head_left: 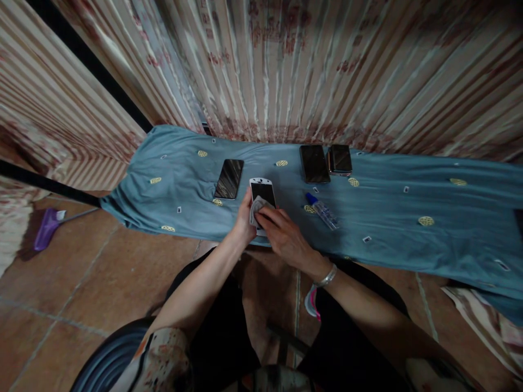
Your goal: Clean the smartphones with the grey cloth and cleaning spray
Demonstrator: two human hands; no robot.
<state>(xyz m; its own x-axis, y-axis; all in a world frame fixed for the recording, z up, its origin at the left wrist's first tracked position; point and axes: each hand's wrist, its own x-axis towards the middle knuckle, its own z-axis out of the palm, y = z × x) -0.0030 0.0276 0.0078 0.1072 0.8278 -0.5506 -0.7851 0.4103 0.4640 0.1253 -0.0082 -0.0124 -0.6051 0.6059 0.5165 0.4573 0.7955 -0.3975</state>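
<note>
A white smartphone (263, 189) with a dark screen is held over the front part of the cloth-covered table. My left hand (245, 218) grips its left side near the lower end. In my right hand (281, 231) a small grey cloth (256, 211) is pinched and pressed against the lower part of the screen. The fingers and cloth hide most of the phone's lower half. Left of it a black smartphone (229, 178) lies flat. To the right rests a clear spray bottle (324, 212) with a blue cap, lying on its side.
Toward the back lie a large dark phone or tablet (314, 163) and a small stack of phones (340, 159). A blue patterned cloth (392, 190) covers the table. Striped curtains (286, 71) hang behind it. On the floor at left is a purple broom (47, 228).
</note>
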